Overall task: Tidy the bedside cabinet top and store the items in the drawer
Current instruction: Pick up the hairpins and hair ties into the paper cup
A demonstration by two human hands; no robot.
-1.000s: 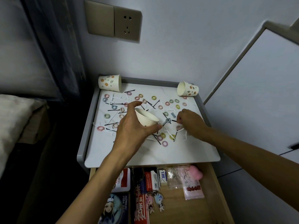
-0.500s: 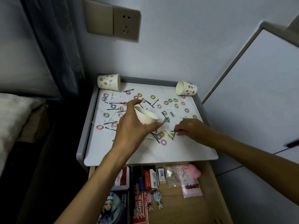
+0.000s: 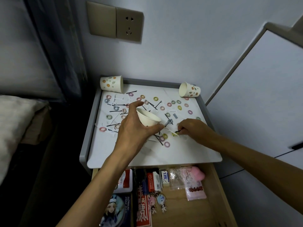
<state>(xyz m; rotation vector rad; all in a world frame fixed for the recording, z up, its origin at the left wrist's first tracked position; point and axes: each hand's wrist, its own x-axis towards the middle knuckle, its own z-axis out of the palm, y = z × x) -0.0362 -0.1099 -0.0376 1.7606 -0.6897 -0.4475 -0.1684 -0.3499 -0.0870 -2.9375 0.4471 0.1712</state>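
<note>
1. Cabinet top: white slab with a grey rim at centre frame, strewn with pastel hair ties and bobby pins, thickest across its upper and middle parts.
2. Two patterned paper cups tipped on their sides at the far corners: left cup at upper left, right cup at upper right.
3. Drawer: pulled open below the top at lower centre, holding boxes, keychains and a pink packet.
4. Left hand: fingers and thumb curled round a white cup, tilted with its mouth up and to the right, mid-frame over the scatter.
5. Right hand: just right of that cup, fingertips pinching a black pin low over the top.
6. Against a second ago: same grip on the white cup; right hand lower in frame, nearer the front edge, now with the pin between its fingertips.
</note>
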